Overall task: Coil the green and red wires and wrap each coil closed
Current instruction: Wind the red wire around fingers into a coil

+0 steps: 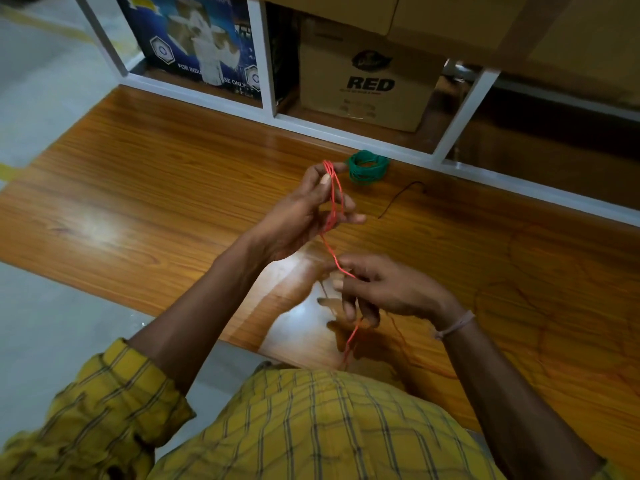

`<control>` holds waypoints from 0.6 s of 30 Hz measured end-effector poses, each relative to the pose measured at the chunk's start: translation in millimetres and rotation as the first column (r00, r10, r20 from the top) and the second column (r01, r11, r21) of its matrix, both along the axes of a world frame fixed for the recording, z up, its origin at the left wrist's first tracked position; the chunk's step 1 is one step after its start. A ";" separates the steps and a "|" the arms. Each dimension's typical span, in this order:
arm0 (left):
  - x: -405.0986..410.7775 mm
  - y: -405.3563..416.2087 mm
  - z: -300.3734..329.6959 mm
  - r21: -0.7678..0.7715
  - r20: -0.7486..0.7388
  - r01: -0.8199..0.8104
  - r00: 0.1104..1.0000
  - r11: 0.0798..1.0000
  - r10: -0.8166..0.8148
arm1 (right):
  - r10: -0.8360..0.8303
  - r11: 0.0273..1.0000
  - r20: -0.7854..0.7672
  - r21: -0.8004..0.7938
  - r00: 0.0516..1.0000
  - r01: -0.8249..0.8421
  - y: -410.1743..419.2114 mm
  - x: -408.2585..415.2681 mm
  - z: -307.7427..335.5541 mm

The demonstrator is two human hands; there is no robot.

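The green wire (367, 166) lies as a wound coil on the wooden table (156, 188), near the white shelf frame. My left hand (304, 216) is raised above the table and holds a few loops of the red wire (334, 199) between thumb and fingers. From those loops a single red strand runs down to my right hand (381, 289), which pinches it between thumb and fingertips. Below that hand the strand drops past the table's front edge toward my shirt. More red wire lies loose across the table on the right.
A short dark wire piece (398, 199) lies beside the green coil. Behind the table a white shelf frame (346, 133) holds a brown carton marked RED (367, 84) and a blue printed box (197, 43). Grey floor shows to the left.
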State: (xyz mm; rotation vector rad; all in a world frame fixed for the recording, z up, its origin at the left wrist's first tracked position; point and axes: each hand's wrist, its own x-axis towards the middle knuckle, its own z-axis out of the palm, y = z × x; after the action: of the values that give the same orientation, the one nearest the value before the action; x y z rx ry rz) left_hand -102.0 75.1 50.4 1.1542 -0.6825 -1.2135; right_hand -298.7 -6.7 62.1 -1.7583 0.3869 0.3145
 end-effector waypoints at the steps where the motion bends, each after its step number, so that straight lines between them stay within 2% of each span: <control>1: 0.7 0.2 -4.1 0.016 0.111 -0.022 0.994 1.000 0.020 | 0.007 1.000 0.006 0.003 1.000 -0.007 -2.5 -1.5 4.5; 5: 1.4 2.4 -15.9 0.045 0.494 -0.017 0.869 0.999 -0.007 | -0.026 0.997 0.012 0.080 1.000 0.025 -19.8 -7.6 18.2; 8: 1.3 5.1 -9.8 0.159 0.778 0.027 0.612 0.987 -0.142 | 0.016 0.992 0.005 0.128 1.000 -0.017 -37.7 -14.5 27.6; 9: 2.4 7.2 -7.9 0.203 0.812 0.043 0.551 0.978 -0.192 | 0.023 0.991 -0.004 0.134 1.000 -0.023 -43.5 -16.9 32.3; 11: 4.2 13.8 -3.8 0.287 0.811 0.105 0.503 0.952 -0.300 | 0.023 0.997 -0.003 0.070 1.000 -0.023 -54.7 -21.6 40.4; 13: 3.1 19.6 -0.1 0.352 0.749 0.172 0.538 0.920 -0.387 | -0.026 1.000 0.046 0.000 0.999 0.026 -64.4 -24.5 43.4; 16: -4.1 26.0 8.6 0.325 0.523 0.295 0.735 0.898 -0.431 | -0.179 0.974 0.167 -0.105 0.970 0.198 -76.1 -20.0 39.1; 18: -5.2 29.2 13.2 0.294 0.396 0.366 0.794 0.883 -0.461 | -0.214 0.942 0.230 -0.209 0.949 0.263 -80.3 -15.3 35.5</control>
State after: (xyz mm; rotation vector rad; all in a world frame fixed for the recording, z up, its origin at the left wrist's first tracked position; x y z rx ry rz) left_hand -107.1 104.3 63.6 1.5401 -1.2467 -1.4144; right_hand -314.0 -87.1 97.6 -1.9318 0.5006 -0.0923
